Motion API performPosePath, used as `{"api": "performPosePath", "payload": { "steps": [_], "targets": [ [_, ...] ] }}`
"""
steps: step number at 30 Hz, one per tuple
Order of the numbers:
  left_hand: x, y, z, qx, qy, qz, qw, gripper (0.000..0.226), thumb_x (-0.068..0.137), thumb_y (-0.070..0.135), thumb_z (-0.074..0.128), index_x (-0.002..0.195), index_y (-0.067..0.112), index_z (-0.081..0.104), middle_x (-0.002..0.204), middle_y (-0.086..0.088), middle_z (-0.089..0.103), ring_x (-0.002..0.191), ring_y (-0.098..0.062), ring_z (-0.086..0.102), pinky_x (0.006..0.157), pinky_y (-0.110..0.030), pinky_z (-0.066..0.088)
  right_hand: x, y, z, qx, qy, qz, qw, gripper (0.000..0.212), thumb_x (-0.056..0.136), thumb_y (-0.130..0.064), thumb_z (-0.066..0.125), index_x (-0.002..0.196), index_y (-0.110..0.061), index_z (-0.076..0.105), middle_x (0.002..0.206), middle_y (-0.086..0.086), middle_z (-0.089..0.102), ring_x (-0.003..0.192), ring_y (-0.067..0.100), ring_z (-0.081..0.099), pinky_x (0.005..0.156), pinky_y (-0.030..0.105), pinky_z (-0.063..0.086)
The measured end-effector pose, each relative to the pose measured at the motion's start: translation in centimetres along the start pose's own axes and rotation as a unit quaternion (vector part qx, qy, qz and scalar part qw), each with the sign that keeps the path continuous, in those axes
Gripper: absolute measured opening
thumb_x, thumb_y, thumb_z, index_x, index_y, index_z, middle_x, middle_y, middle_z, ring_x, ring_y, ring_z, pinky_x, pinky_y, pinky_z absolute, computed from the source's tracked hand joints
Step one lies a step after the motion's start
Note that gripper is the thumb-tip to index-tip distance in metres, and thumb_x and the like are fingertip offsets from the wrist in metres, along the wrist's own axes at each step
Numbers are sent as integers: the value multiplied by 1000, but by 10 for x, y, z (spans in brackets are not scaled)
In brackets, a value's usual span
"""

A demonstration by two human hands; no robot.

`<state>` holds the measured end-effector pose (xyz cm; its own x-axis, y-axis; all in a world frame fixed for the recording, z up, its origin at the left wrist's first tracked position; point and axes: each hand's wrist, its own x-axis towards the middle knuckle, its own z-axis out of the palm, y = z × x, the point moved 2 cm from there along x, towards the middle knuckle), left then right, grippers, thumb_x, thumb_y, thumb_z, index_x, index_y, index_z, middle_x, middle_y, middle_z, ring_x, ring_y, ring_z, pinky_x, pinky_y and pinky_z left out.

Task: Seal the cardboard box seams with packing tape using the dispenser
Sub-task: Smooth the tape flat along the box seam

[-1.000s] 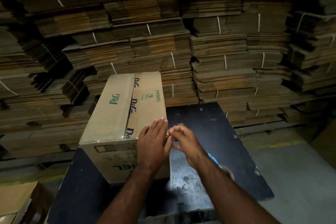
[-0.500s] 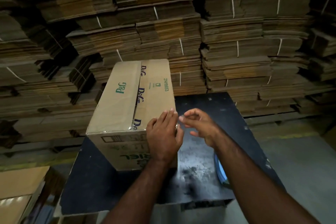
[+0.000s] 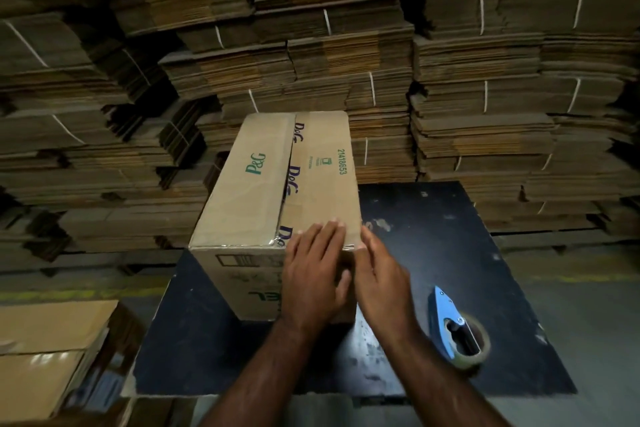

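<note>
Standing on the dark counter (image 3: 433,246), the box (image 3: 277,191) is pressed at its near right corner by flat-fingered left hand (image 3: 313,274) and right hand (image 3: 382,282); the dispenser (image 3: 453,326) lies just right, untouched.

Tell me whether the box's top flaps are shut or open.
Shut, though untaped: both flaps of the cardboard box lie flat, a dark gap along the centre seam.
</note>
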<state>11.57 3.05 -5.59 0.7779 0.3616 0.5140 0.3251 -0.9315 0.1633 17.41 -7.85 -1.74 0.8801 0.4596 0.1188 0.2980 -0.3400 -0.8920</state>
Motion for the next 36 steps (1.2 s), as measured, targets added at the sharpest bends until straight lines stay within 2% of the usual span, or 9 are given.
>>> {"api": "performPosePath", "payload": {
  "steps": [6, 11, 16, 20, 24, 28, 30, 32, 36],
  "targets": [
    [0, 0, 0, -14, -9, -11, 1000, 67, 80, 34, 64, 143, 18, 52, 150, 1, 50, 136, -21, 46, 113, -45, 29, 47, -11, 19, -55, -61, 88, 993, 50, 103, -38, 36, 147, -15, 39, 137, 15, 58, 123, 34, 55, 101, 35, 42],
    [0, 0, -2, 12, -41, 2, 999, 77, 77, 31, 68, 149, 20, 43, 155, 2, 43, 140, -19, 41, 115, -44, 28, 24, -2, 11, 133, -54, 121, 982, 60, 104, -44, 38, 157, -24, 19, 159, -1, 30, 143, 15, 33, 117, 33, 27],
    [-1, -3, 3, 6, -30, -1, 1000, 68, 84, 29, 65, 148, 18, 45, 154, 1, 44, 140, -19, 41, 116, -42, 26, 20, 3, 35, 245, -50, 189, 950, 61, 101, -55, 37, 156, -32, 22, 142, -15, 39, 125, 7, 43, 104, 28, 35],
    [-1, -4, -4, 16, -56, 25, 998, 73, 78, 25, 63, 148, 15, 44, 154, -3, 44, 140, -21, 40, 117, -42, 25, 52, 25, 41, 275, -95, 238, 927, 115, 54, -100, 43, 149, -36, 35, 145, -2, 53, 122, 19, 57, 106, 44, 44],
    [7, -12, -25, -89, -68, 39, 993, 61, 87, 26, 59, 146, 14, 47, 151, -3, 48, 138, -19, 42, 118, -40, 26, 55, -1, 28, 189, -84, 178, 962, 93, 80, -78, 40, 157, -35, 9, 160, 0, 30, 140, 24, 40, 115, 46, 33],
    [26, -61, -65, -67, 25, -73, 995, 51, 95, 34, 54, 143, 16, 49, 146, -6, 51, 136, -22, 44, 115, -49, 32, 54, -23, 28, 50, -27, 72, 996, 67, 99, -34, 52, 156, -18, 22, 156, 4, 31, 135, 24, 41, 104, 30, 36],
    [30, -102, -77, 5, 28, -193, 981, 55, 96, 42, 50, 146, 20, 44, 152, -8, 43, 140, -26, 37, 114, -53, 29, 50, -23, 33, -11, -25, 39, 999, 64, 97, -28, 54, 154, -17, 27, 150, 7, 37, 128, 25, 46, 98, 31, 40],
    [25, -140, -75, -24, -31, -294, 955, 61, 96, 49, 48, 150, 24, 37, 157, -14, 33, 143, -34, 31, 112, -57, 29, 46, -20, 36, -40, -22, 35, 998, 65, 95, -28, 56, 154, -18, 28, 146, 10, 41, 127, 26, 47, 101, 34, 41],
    [12, -167, -64, -147, -107, -297, 937, 81, 86, 67, 35, 152, 19, 37, 149, -17, 44, 132, -33, 46, 108, -48, 40, 45, -18, 33, -15, -29, 79, 996, 69, 94, -29, 59, 155, -27, 26, 144, 5, 51, 120, 22, 54, 96, 30, 45]
  ]
}}
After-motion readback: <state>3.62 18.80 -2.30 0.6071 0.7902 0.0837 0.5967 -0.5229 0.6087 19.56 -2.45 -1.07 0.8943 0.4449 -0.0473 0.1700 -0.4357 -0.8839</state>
